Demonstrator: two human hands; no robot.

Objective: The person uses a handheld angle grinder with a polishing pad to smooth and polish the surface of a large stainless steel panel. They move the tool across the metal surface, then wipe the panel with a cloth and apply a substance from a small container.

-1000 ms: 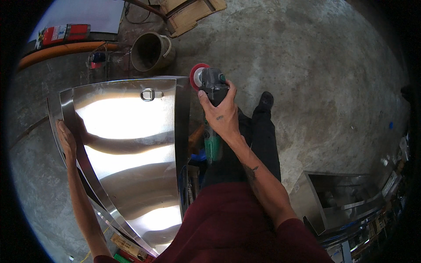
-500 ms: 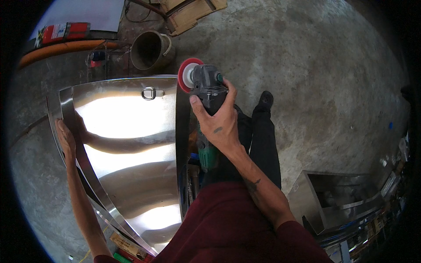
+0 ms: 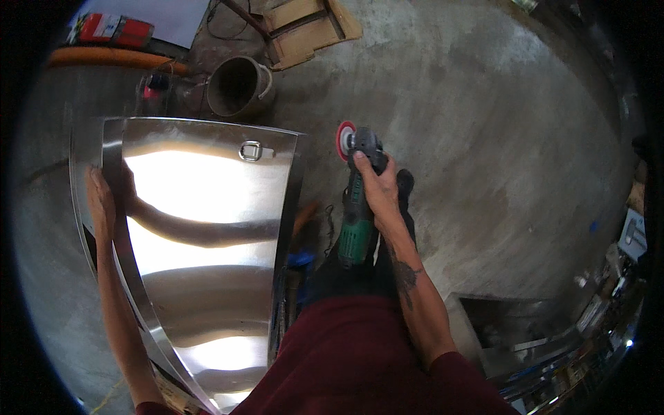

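We're holding the angle grinder [image 3: 360, 207] off to the right of the steel panel [image 3: 207, 235], right hand [image 3: 377, 190] wrapped tight around it, its one red disc [image 3: 344, 140] touching nothing, left hand [image 3: 100, 200] flat on the panel's left edge, so grinding isn't underway.

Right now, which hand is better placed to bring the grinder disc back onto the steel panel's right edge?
Right. The right hand already grips the green angle grinder, its red disc just off the steel panel's right edge. The left hand is flat on the panel's far left rim, apparently steadying it.
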